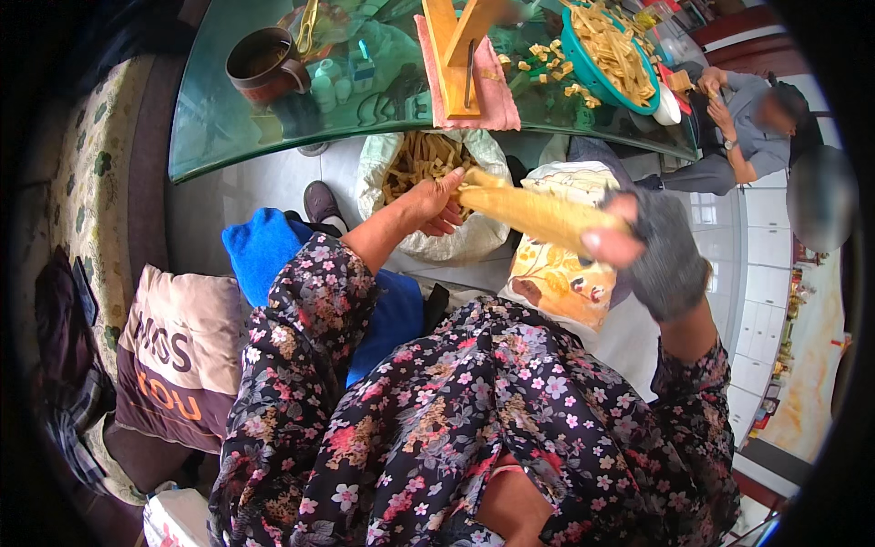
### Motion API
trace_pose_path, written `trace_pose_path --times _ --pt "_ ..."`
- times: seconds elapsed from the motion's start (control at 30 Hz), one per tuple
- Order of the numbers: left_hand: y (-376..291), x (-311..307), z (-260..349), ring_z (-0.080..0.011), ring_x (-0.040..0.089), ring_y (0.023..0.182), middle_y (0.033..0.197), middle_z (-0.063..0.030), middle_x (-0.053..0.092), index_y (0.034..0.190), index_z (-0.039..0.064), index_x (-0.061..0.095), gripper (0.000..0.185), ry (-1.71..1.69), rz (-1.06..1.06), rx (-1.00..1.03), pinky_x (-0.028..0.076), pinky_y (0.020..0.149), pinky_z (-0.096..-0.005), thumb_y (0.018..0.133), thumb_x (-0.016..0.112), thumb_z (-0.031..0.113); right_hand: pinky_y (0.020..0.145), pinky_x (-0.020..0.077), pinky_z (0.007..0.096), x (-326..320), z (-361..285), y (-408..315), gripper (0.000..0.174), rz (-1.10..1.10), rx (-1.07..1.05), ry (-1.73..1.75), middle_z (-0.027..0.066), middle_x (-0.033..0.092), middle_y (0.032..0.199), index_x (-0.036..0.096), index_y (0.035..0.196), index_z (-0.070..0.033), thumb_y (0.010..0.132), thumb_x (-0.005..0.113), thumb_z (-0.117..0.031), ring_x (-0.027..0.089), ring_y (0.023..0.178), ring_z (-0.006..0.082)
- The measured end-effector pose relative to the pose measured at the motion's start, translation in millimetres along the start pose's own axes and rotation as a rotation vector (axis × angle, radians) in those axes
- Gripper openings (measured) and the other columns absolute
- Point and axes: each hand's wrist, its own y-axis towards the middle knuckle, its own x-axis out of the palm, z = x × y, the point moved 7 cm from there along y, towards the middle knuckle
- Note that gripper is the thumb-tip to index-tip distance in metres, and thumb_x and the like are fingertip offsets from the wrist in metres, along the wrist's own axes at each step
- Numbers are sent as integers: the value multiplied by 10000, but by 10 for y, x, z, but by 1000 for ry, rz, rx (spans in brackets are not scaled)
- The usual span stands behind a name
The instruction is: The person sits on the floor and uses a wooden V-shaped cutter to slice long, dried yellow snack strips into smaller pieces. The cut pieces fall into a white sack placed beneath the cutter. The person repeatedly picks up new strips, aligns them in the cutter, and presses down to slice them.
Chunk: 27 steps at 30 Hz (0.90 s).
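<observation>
My right hand (632,249), in a dark fingerless glove and somewhat blurred, grips one end of a long, flat bundle of yellowish strips (536,212). At the bundle's other end is my bare left hand (434,205), its thumb at the strips and its fingers partly spread; whether it grips them I cannot tell. Both hands are over an open white woven sack (465,239) with many short tan pieces (427,161) inside. Beyond them, a wooden stand (458,89) with a dark narrow blade or bar rests on a pink cloth (502,109) at the table edge.
The glass table (219,154) carries a dark mug (263,65), a green basket (601,89) of yellowish strips and scattered small cut pieces (547,61). A patterned cloth (564,280) covers my right leg. A cushion (181,342) lies at left. Another person (745,130) sits at upper right.
</observation>
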Motion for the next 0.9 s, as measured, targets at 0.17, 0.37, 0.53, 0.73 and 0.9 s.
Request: trace_pose_path --times 0.17,0.37,0.53,0.73,0.9 --pt "250 -2 -315 -188 625 629 788 -91 653 927 48 593 352 -337 -10 -128 542 583 -330 903 448 368 440 376 339 -35 -163 -328 237 -132 -50 45 86 492 505 570 602 -49 725 690 -213 497 449 219" --pt "769 -234 -756 -221 638 597 793 -104 654 901 39 581 133 -558 165 -215 534 455 -350 872 459 86 559 475 331 -146 -496 -483 130 -70 -261 480 159 614 682 561 676 -22 662 689 -31 616 591 260" --pt "472 -596 -627 -217 565 473 683 -115 584 822 -1 557 107 -509 370 -92 472 374 -327 839 481 73 652 497 351 -228 -5 -548 125 -67 -137 697 158 626 798 542 741 -18 675 628 -80 618 701 249" --pt "-117 -612 -144 -174 513 547 713 -69 547 830 23 586 91 -497 359 -13 434 440 -292 820 541 102 566 518 354 -743 335 -563 242 361 -52 854 212 552 737 394 684 -46 694 560 -223 593 640 285" --pt "-799 -503 153 -130 497 594 735 -28 531 893 -29 611 158 -543 301 92 438 509 -263 792 560 82 415 333 220 -692 419 -291 212 349 13 539 1 482 590 526 665 -38 743 625 -209 451 453 80"
